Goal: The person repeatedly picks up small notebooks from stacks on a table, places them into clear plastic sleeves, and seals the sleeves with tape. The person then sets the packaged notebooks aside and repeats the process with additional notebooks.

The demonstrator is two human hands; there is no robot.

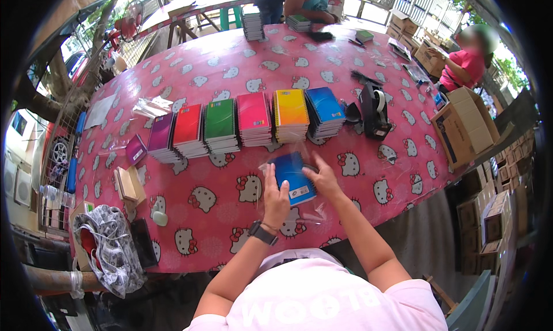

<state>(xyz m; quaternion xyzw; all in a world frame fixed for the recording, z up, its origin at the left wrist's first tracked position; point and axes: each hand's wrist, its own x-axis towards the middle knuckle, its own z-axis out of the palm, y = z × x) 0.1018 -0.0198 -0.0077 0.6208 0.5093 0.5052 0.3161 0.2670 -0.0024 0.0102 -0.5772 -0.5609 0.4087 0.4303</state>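
A blue spiral notebook (292, 176) inside a clear plastic bag lies on the pink cartoon-cat tablecloth (219, 72) in front of me. My left hand (276, 197) presses flat on the bag at the notebook's left side. My right hand (321, 178) rests on the bag at the notebook's right edge, fingers spread. Just beyond the hands runs a row of notebook stacks: purple (161, 136), red (188, 129), green (220, 125), pink (254, 118), yellow-orange (291, 114) and blue (325, 110).
A black tape dispenser (374, 109) stands right of the stacks. A small wooden block (129, 184), a patterned cloth bag (109, 247) and a phone (141, 241) lie at the left. Open cardboard boxes (466, 126) sit off the right edge. Other people work at the far side.
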